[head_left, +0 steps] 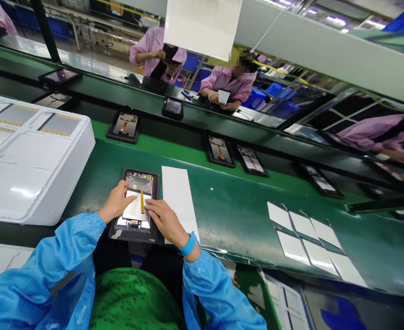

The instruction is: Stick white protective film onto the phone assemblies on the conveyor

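Far left, stack of white plastic trays [33, 160] on the green tabletop [239, 215], blue sleeve [40, 270] just below and near its edge. Left hand [116, 200] on an opened tablet [140, 182], fingers [124, 188] flat and slightly spread, resting on a white sheet [133, 208], no pinch. Tablet lying in a black frame on the tabletop, right in front of the body, back open, board and small parts showing above the sheet. Thin amber ribbon [142, 201] across the sheet, between both hands. Right hand [165, 221] angled in from the right, blue wristband [188, 246] at the wrist, fingertips [152, 207] close together on the sheet beside the ribbon, flat rather than closed around anything. Long white strip [179, 201] just right of the tablet, apart from the frame. Farther back, more framed tablets [219, 150] in a row on the tabletop. Beyond them, co-worker in a pink smock [227, 82], small white card in hand. Far right, six white sheets [320, 256] in two rows of three. Good handling here: light, even pressure from flat fingers, sheet kept square in the frame, ribbon free of kinks, fingertips off the exposed board.
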Available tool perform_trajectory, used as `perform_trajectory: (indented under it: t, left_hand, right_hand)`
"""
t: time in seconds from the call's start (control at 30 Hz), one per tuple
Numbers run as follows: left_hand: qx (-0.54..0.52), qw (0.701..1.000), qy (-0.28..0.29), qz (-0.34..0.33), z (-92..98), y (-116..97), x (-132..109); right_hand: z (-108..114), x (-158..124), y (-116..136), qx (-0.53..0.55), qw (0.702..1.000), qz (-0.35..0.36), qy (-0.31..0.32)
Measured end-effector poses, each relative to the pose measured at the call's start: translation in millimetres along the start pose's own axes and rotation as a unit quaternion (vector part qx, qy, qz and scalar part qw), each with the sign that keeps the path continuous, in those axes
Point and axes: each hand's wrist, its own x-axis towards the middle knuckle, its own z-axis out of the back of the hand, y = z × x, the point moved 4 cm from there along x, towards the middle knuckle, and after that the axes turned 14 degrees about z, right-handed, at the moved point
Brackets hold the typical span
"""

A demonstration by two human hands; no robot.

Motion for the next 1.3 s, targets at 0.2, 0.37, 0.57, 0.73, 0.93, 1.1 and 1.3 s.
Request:
perform_trajectory:
  t: [0.2,0.37,0.57,0.73,0.93,1.1,1.3]
  left_hand:
    - [0.043,0.999,0.007,-0.005,0.1,-2,0]
    - [0.116,0.993,-0.009,-0.014,1.8,-6,-3]
    - [0.225,0.973,-0.051,-0.032,4.2,-18,-10]
    - [0.339,0.936,-0.085,-0.037,4.3,-23,-16]
    - [0.426,0.899,-0.083,-0.052,-0.7,-29,-22]
    - [0.488,0.865,-0.107,-0.054,-0.4,-32,-25]
    - [0.413,0.884,-0.210,-0.069,11.5,1,-21]
  right_hand:
    - [-2,1,0,-0.009,1.000,0.001,0.007]
    - [-3,0,-1,-0.016,1.000,0.003,0.011]
    - [-3,2,2,-0.025,1.000,-0.008,0.013]
    - [-4,2,4,-0.028,1.000,-0.007,0.012]
    - [-9,0,5,-0.061,0.998,0.002,0.014]
    - [-15,-2,10,-0.102,0.994,0.021,0.031]
    - [-16,-13,7,-0.132,0.990,-0.032,-0.035]
